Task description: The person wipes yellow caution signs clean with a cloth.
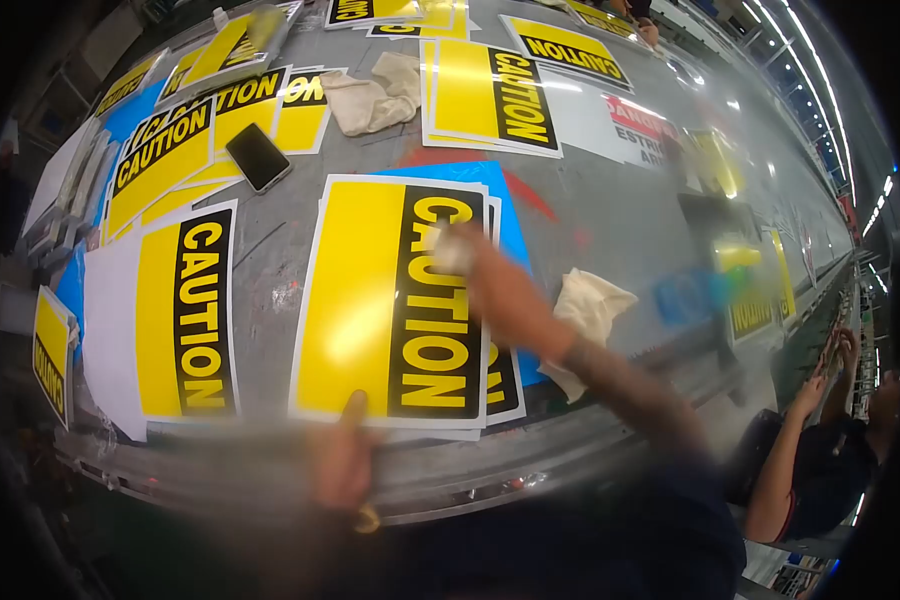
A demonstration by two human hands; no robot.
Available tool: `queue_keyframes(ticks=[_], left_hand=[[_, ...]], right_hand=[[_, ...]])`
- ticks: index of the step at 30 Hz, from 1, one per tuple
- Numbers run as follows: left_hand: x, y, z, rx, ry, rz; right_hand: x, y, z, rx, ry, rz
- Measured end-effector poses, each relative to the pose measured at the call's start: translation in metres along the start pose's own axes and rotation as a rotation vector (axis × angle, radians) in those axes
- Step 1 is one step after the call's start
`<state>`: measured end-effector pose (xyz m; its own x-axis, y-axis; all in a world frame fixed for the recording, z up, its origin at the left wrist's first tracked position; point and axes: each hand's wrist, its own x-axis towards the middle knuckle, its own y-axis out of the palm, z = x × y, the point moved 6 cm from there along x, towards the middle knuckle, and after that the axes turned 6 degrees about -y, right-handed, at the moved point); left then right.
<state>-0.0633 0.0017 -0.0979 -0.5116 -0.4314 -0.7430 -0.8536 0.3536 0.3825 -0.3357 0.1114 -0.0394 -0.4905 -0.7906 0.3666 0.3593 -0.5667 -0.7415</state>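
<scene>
A yellow and black caution sign (355, 290) lies on top of a small stack in front of me, over a blue sheet (510, 215). My left hand (346, 462) is at its near edge, one digit pressed on the yellow face and the other fingers blurred or hidden. Over the black lettered band, my right hand (500, 290) is closed around a pale, blurred wad that looks like cloth (452, 250). Just right of the stack lies a crumpled cream rag (590, 300).
Another caution sign (192, 310) lies at left beside white sheets. Farther back are a dark phone (258, 158), a second cream rag (375, 95), more sign stacks (490, 95) and a red-and-white sign (635, 125). A blurred blue object (685, 300) is at right, and a co-worker's arm (795, 430) shows beyond.
</scene>
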Motion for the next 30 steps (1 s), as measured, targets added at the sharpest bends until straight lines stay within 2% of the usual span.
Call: queue_keyframes(ticks=[1,4,5,7,9,10,11,13,14,15,16,18,19,22,24,25,27,29,30], left_hand=[[0.001,0.002,-0.001,0.001,-0.006,-0.001],[0.0,0.003,-0.005,0.097,0.015,0.009],[0.0,0.004,-0.004,0.073,0.008,0.01],[-0.001,0.007,-0.004,0.024,-0.005,0.009],[-0.002,0.007,-0.002,-0.029,0.016,0.001],[0.001,0.003,-0.002,0.016,0.039,0.018],[0.003,0.001,-0.002,0.02,0.021,0.048],[-0.001,0.005,0.0,0.031,-0.003,0.091],[0.0,0.001,0.011,0.059,-0.054,0.048],[0.008,-0.003,0.016,0.061,-0.059,-0.015],[0.013,-0.005,0.017,0.053,-0.03,0.039],[0.018,-0.004,0.016,0.097,-0.027,0.053],[0.025,-0.005,0.02,0.07,0.002,0.139],[0.03,-0.005,0.022,0.096,0.021,0.168],[0.037,-0.003,0.021,0.122,0.012,0.163],[0.038,0.0,0.021,0.092,0.033,0.171],[0.036,0.0,0.019,0.051,0.065,0.178],[0.045,-0.002,0.023,0.109,0.08,0.125],[0.034,0.0,0.019,0.085,0.059,0.179]], right_hand=[[-0.016,0.02,0.023,-0.061,-0.161,0.1],[-0.005,-0.001,-0.022,-0.24,-0.197,0.035],[0.011,-0.014,-0.052,-0.155,-0.037,-0.022],[0.003,-0.007,-0.044,-0.103,0.015,-0.001],[-0.022,0.008,0.01,-0.156,-0.231,0.029],[-0.019,0.004,0.005,-0.139,-0.209,0.135],[-0.011,-0.007,-0.014,-0.026,0.061,0.074],[0.0,-0.016,-0.026,-0.151,-0.128,-0.009],[-0.017,-0.009,-0.018,-0.207,-0.068,-0.005],[-0.032,-0.002,-0.007,-0.145,-0.096,0.086],[-0.033,0.002,0.014,-0.035,-0.214,0.201],[-0.024,0.018,-0.033,-0.042,-0.295,0.085],[0.012,-0.001,-0.016,0.058,-0.067,0.146],[0.051,0.006,-0.038,0.109,-0.049,0.102],[0.057,0.038,-0.033,0.039,-0.25,0.071],[0.043,0.05,0.015,0.055,-0.349,0.224],[0.05,0.084,-0.016,0.119,-0.361,0.294],[0.081,0.059,-0.077,0.026,-0.183,0.129],[0.089,0.043,-0.09,-0.006,-0.113,0.071]])
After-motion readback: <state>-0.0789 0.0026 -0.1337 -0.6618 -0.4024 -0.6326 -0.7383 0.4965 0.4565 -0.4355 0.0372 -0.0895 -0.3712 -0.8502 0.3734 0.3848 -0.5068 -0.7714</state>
